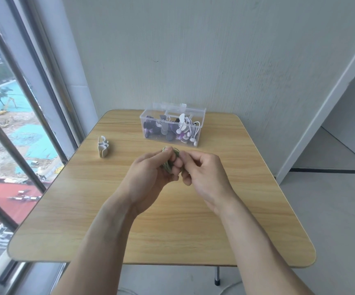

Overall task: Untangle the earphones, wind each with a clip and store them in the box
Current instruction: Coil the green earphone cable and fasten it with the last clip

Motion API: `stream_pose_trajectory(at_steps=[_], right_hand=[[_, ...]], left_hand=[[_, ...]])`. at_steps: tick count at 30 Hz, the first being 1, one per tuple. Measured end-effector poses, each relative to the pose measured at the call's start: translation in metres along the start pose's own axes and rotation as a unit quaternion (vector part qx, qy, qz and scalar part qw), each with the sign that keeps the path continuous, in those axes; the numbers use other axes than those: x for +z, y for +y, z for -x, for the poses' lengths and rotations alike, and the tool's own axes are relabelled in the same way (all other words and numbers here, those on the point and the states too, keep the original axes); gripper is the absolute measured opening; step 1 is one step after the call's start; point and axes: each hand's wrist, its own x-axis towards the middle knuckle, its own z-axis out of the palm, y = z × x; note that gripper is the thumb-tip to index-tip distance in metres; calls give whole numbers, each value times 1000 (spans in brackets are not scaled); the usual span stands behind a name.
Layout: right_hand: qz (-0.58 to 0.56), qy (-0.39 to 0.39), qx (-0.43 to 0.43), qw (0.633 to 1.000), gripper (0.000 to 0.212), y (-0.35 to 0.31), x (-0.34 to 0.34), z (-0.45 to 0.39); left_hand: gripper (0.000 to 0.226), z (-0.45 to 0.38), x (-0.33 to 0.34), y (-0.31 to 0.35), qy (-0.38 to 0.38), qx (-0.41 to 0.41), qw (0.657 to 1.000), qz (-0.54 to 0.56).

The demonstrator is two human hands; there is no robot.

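1. The person holds a greenish coil of earphone cable (170, 159) above the middle of the wooden table (87, 209); the left hand (149, 175) has fingers and thumb curled round the coil, gripping it from the left side; the loops show only between the fingers, so the earbuds and plug cannot be made out.
2. The right hand (202, 173) is curled close against the coil from the right; its fingertips seem to pinch the loops or a loose end, though exactly what they hold is hidden.
3. The step in hand looks like finishing the winding of this one earphone; to do it well the left hand should keep the loops flat and even while the right feeds the remaining cable without twisting it.
4. A pale clip (103, 149) stands on the table to the left, well apart from the hands; judged from this, the coil must be kept pinched in one hand while the other reaches for the clip, or the loops will spring loose.
5. The clear box (200, 120) sits open at the far edge of the table; it already holds several wound white and purple earphones (185, 129); the clipped coil belongs there next.
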Motion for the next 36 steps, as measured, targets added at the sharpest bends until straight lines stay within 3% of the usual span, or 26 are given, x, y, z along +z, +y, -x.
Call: stream_pose_trajectory(at_steps=[3, 8, 11, 17, 27, 30, 32, 34, 36], right_hand=[[53, -1, -67, 996, 32, -1, -1, -2], [187, 12, -169, 968, 14, 8, 13, -1], [204, 11, -179, 962, 15, 10, 27, 3], [262, -5, -146, 954, 28, 14, 43, 8], [313, 27, -119, 942, 25, 25, 36, -2], [321, 38, -102, 941, 23, 31, 31, -6], [331, 68, -104, 936, 22, 33, 25, -10], [332, 99, -108, 932, 21, 31, 19, -14], [326, 114, -106, 932, 20, 28, 11, -17]], left_hand=[[49, -5, -2, 2, 25, -29, 997, 73], [34, -11, -3, -3, 224, -58, 965, 122], [37, -9, -1, -5, 284, -61, 952, 98], [28, -7, -5, -5, 314, -95, 940, 90], [16, -16, -6, -10, 317, -106, 938, 86], [15, -27, -21, -15, 331, -112, 937, 10], [21, -38, -40, -16, 369, -73, 918, -127], [32, -48, -67, -11, 413, -18, 863, -292], [39, -59, -92, -5, 452, 18, 787, -419]])
